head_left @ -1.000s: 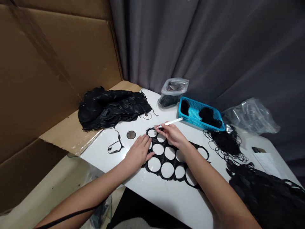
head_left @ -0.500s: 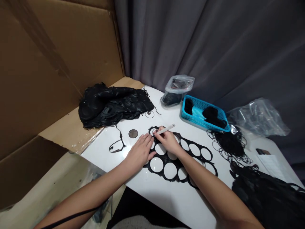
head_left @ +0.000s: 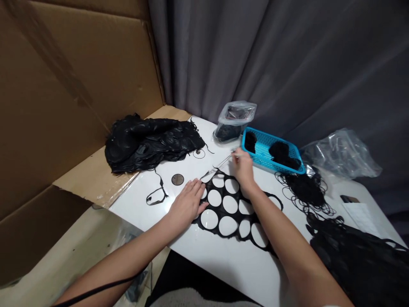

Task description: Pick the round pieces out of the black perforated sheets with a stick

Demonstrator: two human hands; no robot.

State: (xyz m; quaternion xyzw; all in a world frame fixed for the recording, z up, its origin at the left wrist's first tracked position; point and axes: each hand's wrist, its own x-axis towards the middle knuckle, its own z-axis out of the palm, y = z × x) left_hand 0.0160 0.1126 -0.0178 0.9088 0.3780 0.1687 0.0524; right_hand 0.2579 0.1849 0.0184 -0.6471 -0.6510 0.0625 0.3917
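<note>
Head view, sole view: item, one black perforated sheet (head_left: 238, 216), rows of round holes, lying flat on the white table (head_left: 220, 264) in front of me, between and partly under my hands. My left hand (head_left: 187, 200) — palm down, fingers extended — rests across its left edge. My right hand (head_left: 243, 166), raised beyond the sheet near the blue basket, has its fingers closed on a thin black strand (head_left: 224, 160) drawn taut from the sheet's far left corner; a pale slim object in the same grip is too blurred to identify. The hands are apart. On the table, left: one dark disc (head_left: 177, 179), one scrap loop (head_left: 164, 196), one thin ring (head_left: 198, 158), one heap of black sheets (head_left: 150, 145) partly on flat cardboard (head_left: 92, 179). Far side: one clear bag (head_left: 228, 133) with dark contents, one blue basket (head_left: 262, 150) holding two black bundles. Right: one crumpled clear bag (head_left: 348, 153), one tangle of thin black rings (head_left: 302, 189), one white paper (head_left: 361, 217), one large black pile (head_left: 354, 260). Room: brown cardboard wall (head_left: 79, 64) at left, grey curtain (head_left: 271, 64) behind, pale floor (head_left: 64, 251) below.
</note>
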